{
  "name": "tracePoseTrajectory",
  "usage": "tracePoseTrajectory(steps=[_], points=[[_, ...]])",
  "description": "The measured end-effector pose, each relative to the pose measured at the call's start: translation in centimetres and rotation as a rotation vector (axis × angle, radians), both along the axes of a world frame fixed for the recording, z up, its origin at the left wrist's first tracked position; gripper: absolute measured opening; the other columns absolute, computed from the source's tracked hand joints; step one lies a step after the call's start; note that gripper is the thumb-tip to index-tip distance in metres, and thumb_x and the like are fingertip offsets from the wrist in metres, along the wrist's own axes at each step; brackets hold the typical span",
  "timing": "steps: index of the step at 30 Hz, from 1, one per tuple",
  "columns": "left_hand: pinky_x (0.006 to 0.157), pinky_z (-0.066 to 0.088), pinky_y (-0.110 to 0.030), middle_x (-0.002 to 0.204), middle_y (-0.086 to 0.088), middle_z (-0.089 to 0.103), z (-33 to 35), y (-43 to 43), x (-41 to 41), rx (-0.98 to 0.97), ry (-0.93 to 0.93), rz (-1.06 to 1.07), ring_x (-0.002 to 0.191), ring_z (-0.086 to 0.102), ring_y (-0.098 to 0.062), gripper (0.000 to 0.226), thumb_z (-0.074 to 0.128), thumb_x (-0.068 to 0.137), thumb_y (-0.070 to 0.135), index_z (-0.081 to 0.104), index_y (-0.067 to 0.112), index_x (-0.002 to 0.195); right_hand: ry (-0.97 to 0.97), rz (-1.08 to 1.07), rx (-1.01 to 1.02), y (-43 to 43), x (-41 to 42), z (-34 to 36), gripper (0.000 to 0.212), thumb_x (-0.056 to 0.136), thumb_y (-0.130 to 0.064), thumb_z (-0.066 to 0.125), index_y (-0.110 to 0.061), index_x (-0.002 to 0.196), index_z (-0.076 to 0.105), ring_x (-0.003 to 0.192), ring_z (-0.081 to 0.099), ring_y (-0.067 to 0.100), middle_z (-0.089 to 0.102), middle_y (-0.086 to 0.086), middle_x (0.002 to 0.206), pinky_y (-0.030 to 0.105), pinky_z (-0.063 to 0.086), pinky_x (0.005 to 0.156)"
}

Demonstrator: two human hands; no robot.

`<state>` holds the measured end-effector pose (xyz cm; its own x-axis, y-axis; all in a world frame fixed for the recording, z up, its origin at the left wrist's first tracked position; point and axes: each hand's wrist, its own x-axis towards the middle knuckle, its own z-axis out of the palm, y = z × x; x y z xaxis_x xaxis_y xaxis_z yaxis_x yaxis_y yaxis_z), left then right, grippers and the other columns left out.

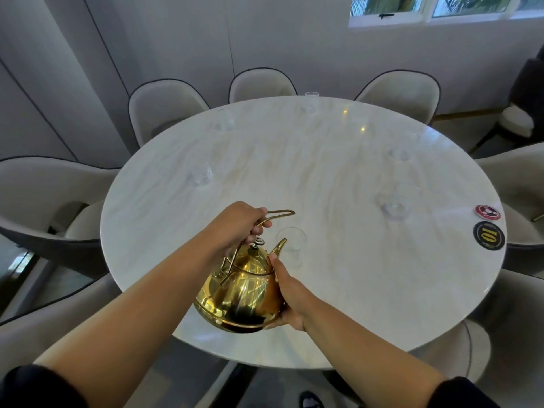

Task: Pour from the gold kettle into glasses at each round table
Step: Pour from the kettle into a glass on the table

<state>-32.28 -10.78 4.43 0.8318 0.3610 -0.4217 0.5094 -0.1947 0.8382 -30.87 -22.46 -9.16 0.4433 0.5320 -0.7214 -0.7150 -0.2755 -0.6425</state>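
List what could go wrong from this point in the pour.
The gold kettle spout sits beside the nearest glass rim, not clearly over it, so liquid may hit the table. The clear glass is hard to see against pale marble. The right hand cradles the kettle body, which may be hot.

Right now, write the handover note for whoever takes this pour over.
Left hand: grip shut on the gold kettle handle.
Right hand: steadies the kettle's body beside the spout base.
Kettle is held above the near edge of the round marble table, spout aimed at the nearest glass.
Done: unclear; no stream visible, and fill levels are too faint to judge.
Left: this glass, then the others, near left, far left, far, right and near right.
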Motion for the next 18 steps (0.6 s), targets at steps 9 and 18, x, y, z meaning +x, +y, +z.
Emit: tracePoseTrajectory(steps=[9,18], points=[[0.044,0.025,-0.019,0.04,0.008,0.037,0.5,-0.2,0.9,0.037,0.032,-0.032,0.033,0.028,-0.005,0.038,0.039,0.099,0.023,0.066,0.008,0.078,0.01,0.017,-0.006,-0.3,0.2,0.8,0.074,0.085,-0.077,0.034,-0.025,0.135,0.048,0.117,0.057,0.036,0.058,0.009,0.123,0.053,0.053,0.092],[0.04,0.024,-0.017,0.038,0.01,0.037,0.7,-0.1,1.6,0.018,0.041,-0.054,0.031,0.027,-0.004,0.038,0.036,0.1,0.022,0.067,0.008,0.082,0.035,0.027,-0.01,-0.4,0.5,1.1,0.077,0.083,-0.078,0.037,-0.024,0.137,0.047,0.122,0.054,0.039,0.056,0.011,0.13,0.055,0.051,0.094]])
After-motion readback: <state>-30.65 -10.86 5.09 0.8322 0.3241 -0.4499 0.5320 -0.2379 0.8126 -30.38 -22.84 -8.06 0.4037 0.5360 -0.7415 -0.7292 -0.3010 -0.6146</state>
